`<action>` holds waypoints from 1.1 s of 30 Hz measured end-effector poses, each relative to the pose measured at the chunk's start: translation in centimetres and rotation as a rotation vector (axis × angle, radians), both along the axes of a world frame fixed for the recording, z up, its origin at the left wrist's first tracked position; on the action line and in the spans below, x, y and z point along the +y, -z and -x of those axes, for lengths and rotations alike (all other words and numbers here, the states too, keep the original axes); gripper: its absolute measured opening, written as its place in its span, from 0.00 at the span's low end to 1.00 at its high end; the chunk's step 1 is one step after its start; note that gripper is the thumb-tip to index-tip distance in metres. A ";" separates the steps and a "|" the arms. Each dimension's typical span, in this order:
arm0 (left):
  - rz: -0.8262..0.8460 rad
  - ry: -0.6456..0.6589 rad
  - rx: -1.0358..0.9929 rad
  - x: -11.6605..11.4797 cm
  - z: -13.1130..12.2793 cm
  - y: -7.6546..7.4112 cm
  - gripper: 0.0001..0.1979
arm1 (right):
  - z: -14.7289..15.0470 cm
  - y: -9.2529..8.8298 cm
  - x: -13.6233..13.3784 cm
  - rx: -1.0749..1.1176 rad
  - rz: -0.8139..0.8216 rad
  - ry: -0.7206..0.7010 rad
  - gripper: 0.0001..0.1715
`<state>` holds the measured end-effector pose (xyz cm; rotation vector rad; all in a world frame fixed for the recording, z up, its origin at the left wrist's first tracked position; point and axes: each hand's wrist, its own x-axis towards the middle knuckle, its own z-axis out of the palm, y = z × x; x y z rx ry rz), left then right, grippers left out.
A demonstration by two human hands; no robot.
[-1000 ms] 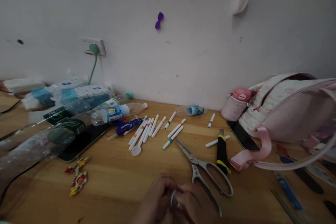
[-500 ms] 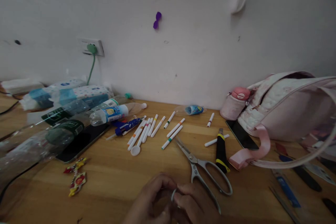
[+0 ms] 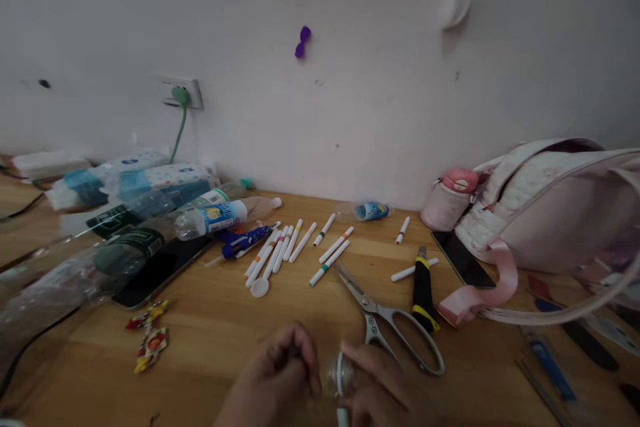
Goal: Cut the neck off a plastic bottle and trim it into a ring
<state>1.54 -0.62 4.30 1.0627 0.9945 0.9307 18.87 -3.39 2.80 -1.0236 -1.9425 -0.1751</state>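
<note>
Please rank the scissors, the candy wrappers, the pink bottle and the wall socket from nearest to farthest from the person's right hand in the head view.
From the right hand:
1. Scissors, just beside it on the table.
2. Pink bottle, back right by the wall.
3. Candy wrappers, far left on the table.
4. Wall socket, up on the wall, far left.

Plain off-white wall [image 3: 380, 93], scuffed and lit softly and evenly; a white socket [image 3: 183, 91] held a green plug with its cord [image 3: 176, 133] hanging down; a small purple ornament [image 3: 303, 41] and a white hook [image 3: 459, 0] were fixed higher up. Below ran a wooden tabletop [image 3: 220, 340], warm honey-toned.
</note>
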 end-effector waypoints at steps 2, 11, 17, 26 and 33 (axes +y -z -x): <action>-0.225 0.006 0.121 -0.5 0.1 -0.6 0.04 | -0.4 -0.2 0.1 -0.007 0.057 0.030 0.12; -0.148 0.178 -0.014 -0.3 -0.8 1.1 0.10 | -0.4 0.2 0.8 -0.157 -0.086 0.004 0.09; -0.028 0.183 -0.168 -0.2 -0.7 0.9 0.10 | -1.1 -0.1 0.8 -0.209 -0.036 -0.037 0.13; 0.014 0.222 -0.161 0.0 -0.9 1.0 0.15 | -0.3 -0.2 0.8 -0.175 -0.181 0.061 0.10; 0.070 0.307 -0.166 0.3 -0.3 0.5 0.12 | 1.4 -1.0 1.2 -0.029 -0.324 0.122 0.15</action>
